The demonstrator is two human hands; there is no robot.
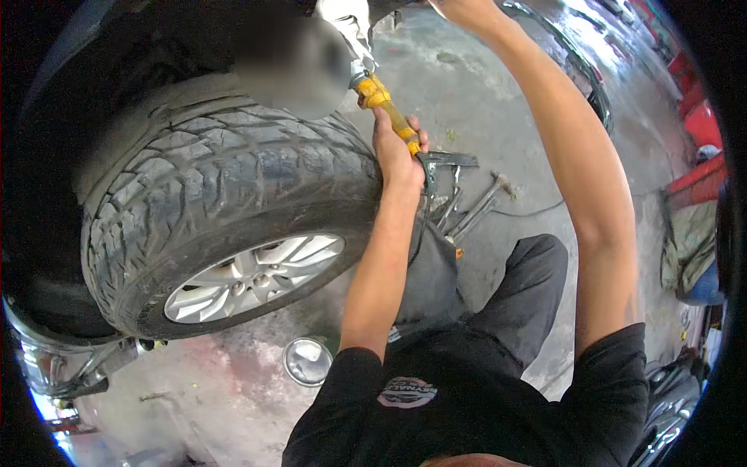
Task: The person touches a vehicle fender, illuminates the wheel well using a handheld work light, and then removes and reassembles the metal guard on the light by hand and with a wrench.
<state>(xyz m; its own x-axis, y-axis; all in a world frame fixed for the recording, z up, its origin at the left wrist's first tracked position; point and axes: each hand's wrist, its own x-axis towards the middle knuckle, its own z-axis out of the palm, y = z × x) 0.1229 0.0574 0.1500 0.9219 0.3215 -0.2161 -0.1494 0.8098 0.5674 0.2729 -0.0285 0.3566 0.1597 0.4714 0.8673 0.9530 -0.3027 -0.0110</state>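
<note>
My left hand (pixel 397 156) is wrapped round the yellow handle (pixel 401 128) of what looks like a corded work lamp. The lamp's bright metal head (pixel 348 22) points up toward the dark wheel well, and a dark cable hangs from the handle's lower end. Just left of this hand stands a large off-road tyre (pixel 233 175) on a silver alloy wheel (pixel 257 279), turned at an angle. My right hand (pixel 467 9) reaches up to the top edge of the view; its fingers are cut off there, and what it touches is hidden.
Hammer-like tools (pixel 482 206) and a dark metal bar (pixel 453 159) lie on the concrete floor right of the wheel. A round metal can or lid (pixel 307 362) sits below the tyre. Red equipment (pixel 704 124) stands along the right side. A blurred patch covers part of the upper middle.
</note>
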